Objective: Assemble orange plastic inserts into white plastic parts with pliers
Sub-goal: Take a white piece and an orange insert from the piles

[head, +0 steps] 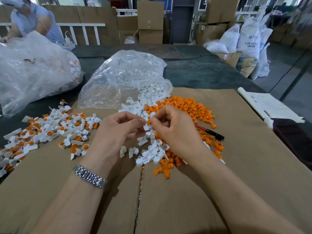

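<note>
You are at the fitting step: your left hand pinches a white plastic part between thumb and fingertips, and your right hand pinches an orange insert against it, the two pieces touching just above the cardboard sheet that covers the bench. Both grips are pressed together on small pieces; whether the insert already sits in its socket I cannot tell, as your fingertips hide the joint.

The loose white parts lie directly under your hands, spilling from the clear bag. The orange insert pile is just beyond and to the right. Finished pieces lie well apart to your left.

The pliers, with red and black handles, rest just right of your right hand, partly buried in inserts. Judging by the task, the next move calls for lining up the insert squarely, then freeing your right hand to take the pliers and squeeze it home.
</note>
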